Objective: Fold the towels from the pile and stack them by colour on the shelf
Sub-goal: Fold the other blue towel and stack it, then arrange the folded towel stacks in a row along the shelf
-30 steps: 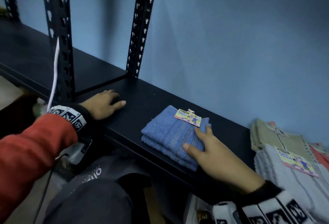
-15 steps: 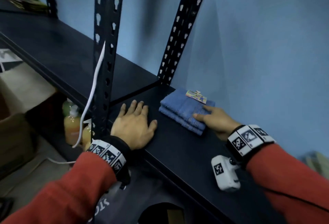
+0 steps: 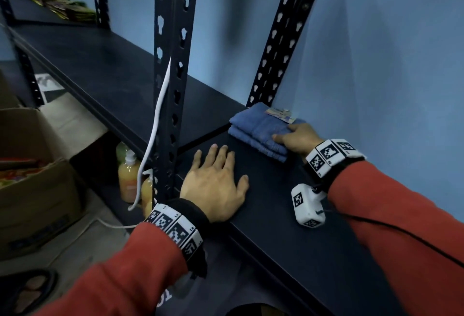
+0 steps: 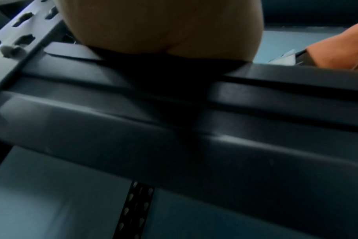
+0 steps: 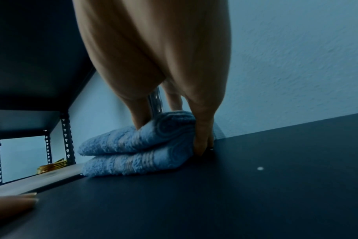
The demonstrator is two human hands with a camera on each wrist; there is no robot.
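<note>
Resting on the black shelf (image 3: 276, 215), a folded blue towel (image 3: 258, 131) lies close to the blue wall (image 3: 376, 64), just in front of the rear upright post (image 3: 281, 39). A paper label (image 3: 280, 115) sits on the towel's top face at the wall side.

Right hand (image 3: 295, 137): it grips the near end of the towel. In the right wrist view the thumb presses on the upper fold while the fingers (image 5: 202, 134) curl down the end of the bundle to the shelf board, so they are clamped on the towel (image 5: 137, 145). Two stacked folds are visible, each with a woven stripe band.

Left hand (image 3: 216, 185): palm down, flat on the shelf, fingers straight and slightly spread, holding nothing. It lies near the towel, not touching it, beside the front post (image 3: 173, 89). The left wrist view shows only the heel of the hand (image 4: 164, 24) at the shelf edge.

Other items: a white cable (image 3: 155, 124) hangs down the front post. Bottles of orange liquid (image 3: 128, 177) stand on the level below. A cardboard box (image 3: 32, 177) stands on the floor to the left. Both wrists carry bands with black-and-white markers over red sleeves.
</note>
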